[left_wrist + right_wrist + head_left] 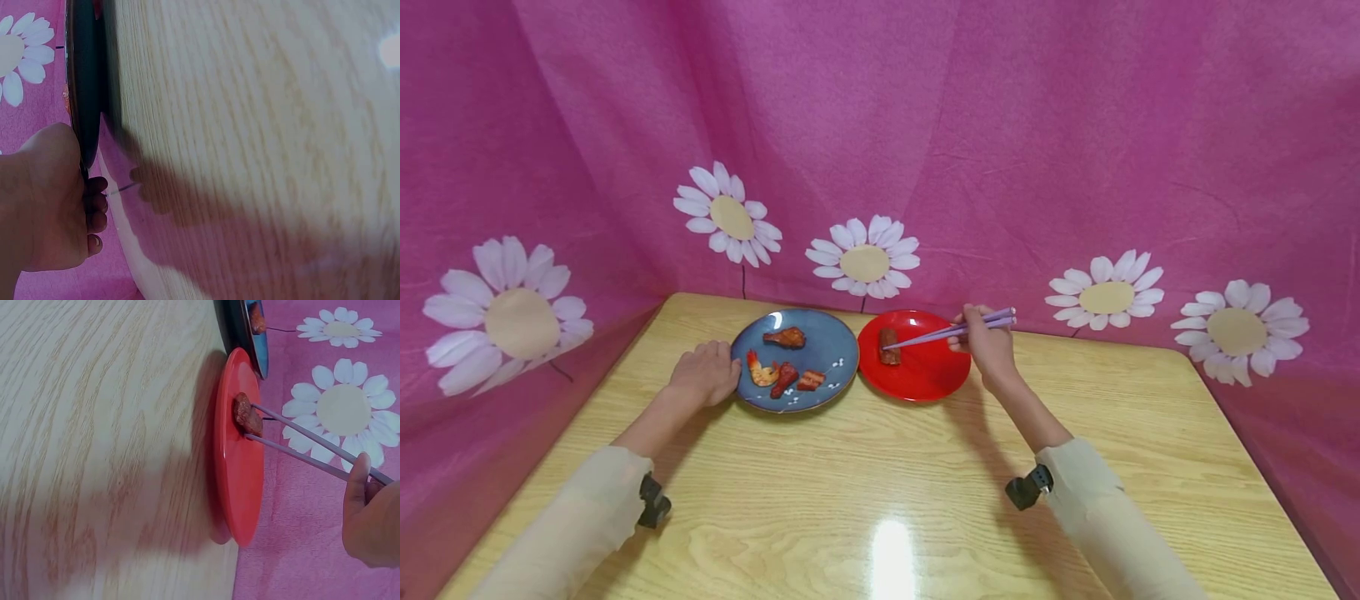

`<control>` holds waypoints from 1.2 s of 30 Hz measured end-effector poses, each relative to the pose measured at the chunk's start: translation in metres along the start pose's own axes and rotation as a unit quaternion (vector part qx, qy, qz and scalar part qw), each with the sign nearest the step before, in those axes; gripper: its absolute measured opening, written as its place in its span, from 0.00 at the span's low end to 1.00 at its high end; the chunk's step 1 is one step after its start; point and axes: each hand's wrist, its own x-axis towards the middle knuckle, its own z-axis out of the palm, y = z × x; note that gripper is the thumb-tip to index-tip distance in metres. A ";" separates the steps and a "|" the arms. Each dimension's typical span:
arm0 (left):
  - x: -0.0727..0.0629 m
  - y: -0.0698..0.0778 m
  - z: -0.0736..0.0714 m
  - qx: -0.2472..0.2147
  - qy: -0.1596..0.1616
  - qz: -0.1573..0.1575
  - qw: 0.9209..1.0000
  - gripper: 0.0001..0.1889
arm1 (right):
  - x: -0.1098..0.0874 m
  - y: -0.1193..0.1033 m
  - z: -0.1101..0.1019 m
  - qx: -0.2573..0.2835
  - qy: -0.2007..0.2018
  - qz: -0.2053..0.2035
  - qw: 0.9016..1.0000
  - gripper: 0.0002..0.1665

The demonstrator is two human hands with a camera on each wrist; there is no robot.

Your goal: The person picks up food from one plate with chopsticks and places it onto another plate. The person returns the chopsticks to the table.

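My right hand (988, 343) holds a pair of purple chopsticks (936, 333) above the red plate (925, 383). Their tips are at a brown piece of meat (890, 347) on that plate, one tip on either side of it in the right wrist view. At the far left, my left hand (705, 374) grips the rim of the blue plate (820, 333), its fingers (97, 203) curled at the underside in the left wrist view. On the blue plate lie a drumstick (785, 337), a shrimp (762, 369), a reddish meat piece (784, 379) and a striped meat slice (811, 381).
Both plates stand side by side near the back edge of the wooden table (820, 492). A pink curtain (880, 108) with large white daisies rises behind and at the sides. Small black cameras (653, 502) sit at both sleeve cuffs.
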 end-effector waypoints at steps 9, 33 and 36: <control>-0.001 -0.001 -0.001 0.006 -0.004 -0.002 1.000 0.19 | -0.003 -0.003 0.000 -0.010 -0.053 -0.075 0.996 0.21; 0.002 -0.003 0.003 0.007 -0.004 -0.001 1.000 0.19 | -0.009 -0.032 0.026 -0.083 -0.244 -0.113 0.960 0.10; 0.002 -0.003 0.003 0.005 -0.007 -0.003 1.000 0.19 | -0.008 -0.032 0.031 -0.085 -0.269 -0.116 0.952 0.11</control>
